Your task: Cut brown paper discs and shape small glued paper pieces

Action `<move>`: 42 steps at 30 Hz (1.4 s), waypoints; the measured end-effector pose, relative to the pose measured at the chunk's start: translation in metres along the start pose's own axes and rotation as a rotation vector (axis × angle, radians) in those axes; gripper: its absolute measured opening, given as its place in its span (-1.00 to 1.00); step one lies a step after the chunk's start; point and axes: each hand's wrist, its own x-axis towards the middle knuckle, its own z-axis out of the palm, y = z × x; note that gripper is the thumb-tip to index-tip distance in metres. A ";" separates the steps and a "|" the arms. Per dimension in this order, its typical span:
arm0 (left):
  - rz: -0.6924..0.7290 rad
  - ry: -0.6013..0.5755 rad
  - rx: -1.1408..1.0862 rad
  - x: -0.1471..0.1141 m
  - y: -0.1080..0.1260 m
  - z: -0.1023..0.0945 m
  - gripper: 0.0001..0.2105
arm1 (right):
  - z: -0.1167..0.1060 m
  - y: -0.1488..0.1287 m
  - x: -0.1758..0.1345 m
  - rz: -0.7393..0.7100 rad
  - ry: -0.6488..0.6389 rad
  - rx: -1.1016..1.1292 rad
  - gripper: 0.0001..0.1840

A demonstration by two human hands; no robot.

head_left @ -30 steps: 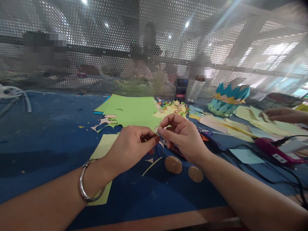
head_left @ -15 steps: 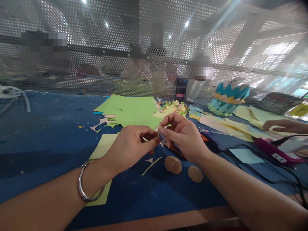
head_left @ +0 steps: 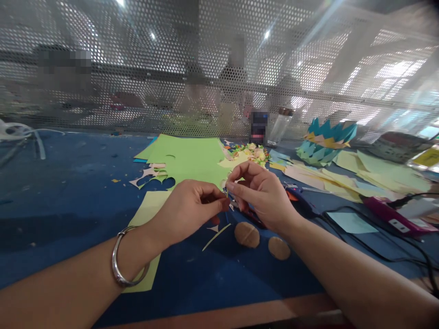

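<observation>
Table: a blue mat [head_left: 68,196] covers it, and a brown edge runs along the near side.
Tape: a white strip [head_left: 20,135] lies at the far left, well apart from the hands.
Left arm: it comes in from the lower left and angles up toward the middle; a bangle [head_left: 125,258] sits on the wrist.
Yellow sheet: a pale sheet [head_left: 147,228] lies flat under the left wrist.
Green sheet: a large green sheet [head_left: 187,160] lies beyond the hands, with cut-out gaps along its near left edge.
Left hand: the left hand [head_left: 187,210] is curled, knuckles up, thumb and forefinger pressed together on a scrap [head_left: 226,194].
Scrap: small and pale, it is held above the mat between both hands' fingertips; its shape is too small to tell.
Right hand: the right hand [head_left: 262,194] faces the left one, fingers bent, thumb and forefinger nipping the same scrap from the other side; the two hands' fingertips touch.
Discs: two tan discs [head_left: 247,234] lie on the mat just below the right wrist, side by side.
Clippings: a heap of coloured clippings [head_left: 252,153] sits beyond the right hand.
Right arm: it enters from the lower right corner and slants up to the middle.
Crown: a blue and yellow folded paper crown [head_left: 325,141] stands at the far right.
Sheets: loose pale sheets [head_left: 377,176] spread beside it.
Tool: a pink tool [head_left: 394,214] with a black cable [head_left: 360,237] lies at the right.
</observation>
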 end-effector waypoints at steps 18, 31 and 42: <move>-0.038 0.211 -0.302 0.010 0.003 -0.003 -0.73 | -0.006 0.001 0.003 -0.051 -0.007 -0.399 -0.82; 0.052 0.329 -0.263 0.015 -0.007 -0.008 -0.75 | -0.003 0.003 0.000 -0.062 -0.454 -1.300 -0.74; 0.109 0.356 -0.295 0.023 -0.019 -0.011 -0.80 | 0.008 -0.013 -0.003 -0.491 -0.778 -1.811 -0.85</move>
